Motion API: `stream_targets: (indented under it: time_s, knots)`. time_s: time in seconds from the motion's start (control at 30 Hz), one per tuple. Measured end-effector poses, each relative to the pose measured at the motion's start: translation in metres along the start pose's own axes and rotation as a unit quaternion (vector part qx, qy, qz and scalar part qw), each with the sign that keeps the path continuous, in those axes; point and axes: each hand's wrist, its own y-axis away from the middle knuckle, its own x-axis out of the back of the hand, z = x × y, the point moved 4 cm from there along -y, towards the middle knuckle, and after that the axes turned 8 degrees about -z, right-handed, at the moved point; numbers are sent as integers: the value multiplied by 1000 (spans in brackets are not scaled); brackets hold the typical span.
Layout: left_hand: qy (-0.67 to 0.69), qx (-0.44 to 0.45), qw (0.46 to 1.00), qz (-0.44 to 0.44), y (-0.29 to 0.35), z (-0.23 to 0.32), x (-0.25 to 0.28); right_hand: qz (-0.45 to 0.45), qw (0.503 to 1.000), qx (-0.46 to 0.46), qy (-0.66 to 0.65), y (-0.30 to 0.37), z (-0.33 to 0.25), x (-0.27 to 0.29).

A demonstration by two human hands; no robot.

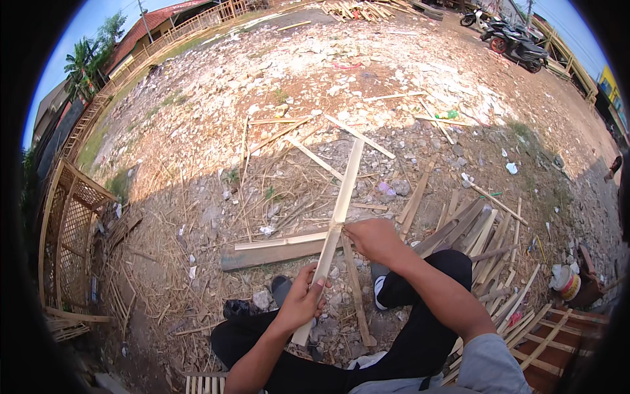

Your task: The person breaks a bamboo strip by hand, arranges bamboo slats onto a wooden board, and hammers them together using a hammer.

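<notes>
A long split bamboo strip (348, 177) slants away from me between my knees, its pale inner face up and a node near its middle. My left hand (303, 301) is wrapped round its near part, the thumb lying along the top. Close against the strip's right edge, at the node, my right hand (375, 240) is closed. Its fingers are turned away, so what they grip is hidden. Under and beyond the strip, a wooden plank (252, 257) lies on the ground with a thin bamboo piece (279, 241) along it.
Several cut bamboo pieces (482, 226) are piled to my right, near a white bucket (566, 282). A woven bamboo frame (69, 240) stands at the left. Loose strips (359, 135) lie ahead on rubble ground. Parked motorbikes (515, 46) stand far right.
</notes>
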Motion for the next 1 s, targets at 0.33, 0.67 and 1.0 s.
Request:
stream_targets:
  time_s: [0.33, 0.67, 1.0]
  knots:
    - [97, 44, 993, -45, 9, 21, 8, 53, 991, 81, -97, 6, 5, 22]
    - [147, 42, 985, -81, 10, 18, 18, 73, 976, 126, -160, 8, 8, 31]
    - [198, 22, 978, -58, 13, 24, 12, 91, 960, 111, -239, 8, 6, 35]
